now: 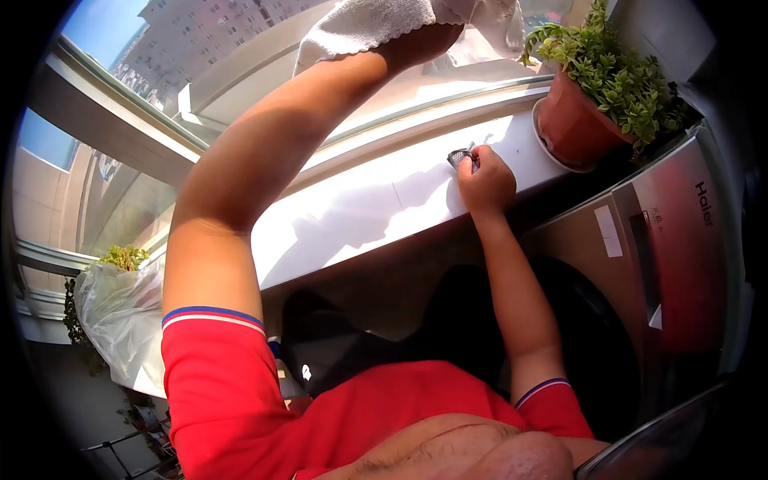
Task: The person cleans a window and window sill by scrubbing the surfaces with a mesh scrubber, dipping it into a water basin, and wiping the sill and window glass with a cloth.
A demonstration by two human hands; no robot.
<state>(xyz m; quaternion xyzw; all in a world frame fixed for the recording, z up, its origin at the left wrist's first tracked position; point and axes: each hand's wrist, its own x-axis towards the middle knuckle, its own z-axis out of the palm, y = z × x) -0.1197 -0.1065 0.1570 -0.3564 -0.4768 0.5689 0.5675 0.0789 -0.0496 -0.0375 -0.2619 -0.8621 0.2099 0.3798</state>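
Note:
My left arm reaches up to the window, where my left hand (432,44) is at the white cloth (368,24) against the glass. The cloth covers the fingers, and part of it is cut off by the top edge of the view. Lower and to the right, my right hand (488,182) is closed in a fist over the white windowsill (384,188). Between its thumb and fingers sits a small dark, grey-patterned thing (458,158), whose kind I cannot make out. Sunlight falls on the sill, along with my shadow.
A terracotta pot (576,120) with a leafy green plant (604,76) stands on a saucer at the sill's right end. Below it is a reddish Haier appliance (676,240). Clear plastic sheeting (120,320) hangs at left near another plant (124,256). A window frame (120,128) crosses the upper left.

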